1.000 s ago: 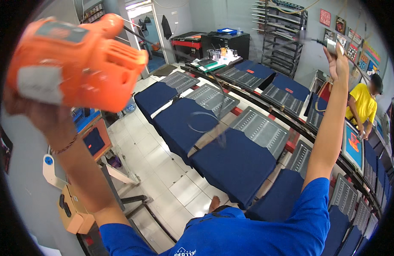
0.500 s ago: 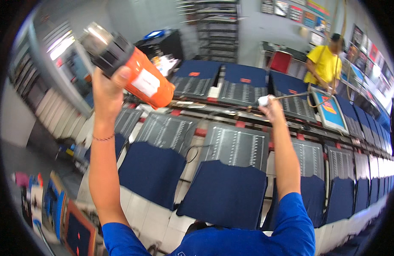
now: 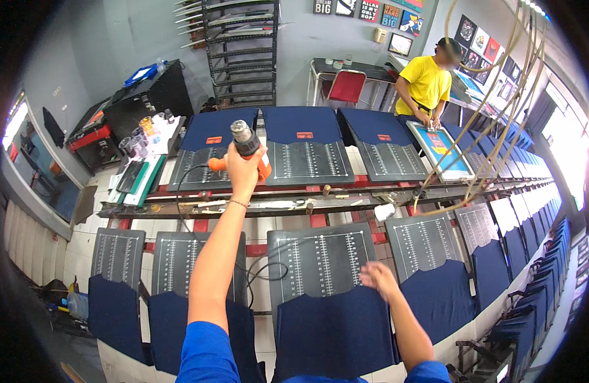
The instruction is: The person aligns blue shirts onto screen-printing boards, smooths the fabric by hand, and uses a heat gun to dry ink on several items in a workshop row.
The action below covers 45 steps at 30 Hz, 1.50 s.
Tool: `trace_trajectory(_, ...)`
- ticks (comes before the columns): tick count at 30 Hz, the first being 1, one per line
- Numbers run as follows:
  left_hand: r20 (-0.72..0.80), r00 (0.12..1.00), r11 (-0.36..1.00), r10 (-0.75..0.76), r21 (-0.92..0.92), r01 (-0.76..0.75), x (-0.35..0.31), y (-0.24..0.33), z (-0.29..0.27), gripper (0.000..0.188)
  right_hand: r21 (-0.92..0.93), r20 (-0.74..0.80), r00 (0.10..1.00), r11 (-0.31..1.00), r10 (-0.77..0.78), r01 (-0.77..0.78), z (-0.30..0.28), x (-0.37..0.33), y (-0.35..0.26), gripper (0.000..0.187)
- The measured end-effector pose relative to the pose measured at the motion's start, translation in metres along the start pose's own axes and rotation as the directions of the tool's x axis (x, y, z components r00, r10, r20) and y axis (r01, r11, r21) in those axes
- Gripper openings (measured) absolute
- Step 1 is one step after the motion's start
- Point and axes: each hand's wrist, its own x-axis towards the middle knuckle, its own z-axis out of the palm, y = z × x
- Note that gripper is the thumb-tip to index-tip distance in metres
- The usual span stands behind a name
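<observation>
My left hand (image 3: 242,171) is raised over the far row of boards, closed around an orange heat gun (image 3: 264,166) with a black collar and metal nozzle pointing up and away. Its black cable (image 3: 181,203) runs back from the grip. My right hand (image 3: 380,279) holds nothing, its fingers stretched apart above the near grey printing board (image 3: 293,262). A navy shirt (image 3: 336,335) is pulled over that board's near end. Beyond the right hand, a white cup-like piece (image 3: 384,212) is by the rail, close to a hanging tan cord (image 3: 435,209).
Navy shirts with small red prints (image 3: 304,135) lie on the far boards. A metal rail (image 3: 281,210) with loose tools divides the rows. At the far right a person in yellow (image 3: 425,83) works over a framed screen (image 3: 444,153). Jars (image 3: 138,142) stand at left.
My right hand has let go of the white piece and drawn back toward me. My left hand now has the heat gun farther right in view. The view has swung round to the right.
</observation>
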Motion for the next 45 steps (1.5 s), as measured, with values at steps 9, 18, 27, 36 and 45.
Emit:
trace_trajectory(9,0.051,0.978,0.98,-0.201,0.019,0.2,-0.001,-0.129,0.126,0.05,0.15,-0.246,0.913,0.943,0.325,-0.296,-0.001,-0.132,0.055,0.03)
trace_trajectory(18,0.05,0.98,0.934,-0.194,0.316,0.168,-0.016,-0.161,0.169,0.062,0.159,-0.378,0.863,0.942,0.336,-0.297,0.04,-0.143,-0.018,0.027)
trace_trajectory(27,0.032,0.993,0.944,-0.114,0.314,0.099,-0.031,-0.143,0.206,0.058,0.152,-0.29,0.904,0.948,0.313,-0.28,0.025,-0.143,-0.001,0.022)
trace_trajectory(36,0.073,0.983,0.939,-0.168,0.314,0.138,-0.045,-0.152,0.2,0.07,0.194,-0.302,0.901,0.946,0.31,-0.261,0.019,-0.182,0.013,0.027)
trace_trajectory(45,0.302,0.917,0.957,-0.262,-0.044,0.288,-0.039,-0.152,0.18,0.044,0.135,-0.291,0.912,0.956,0.29,-0.261,0.01,-0.221,0.008,0.027)
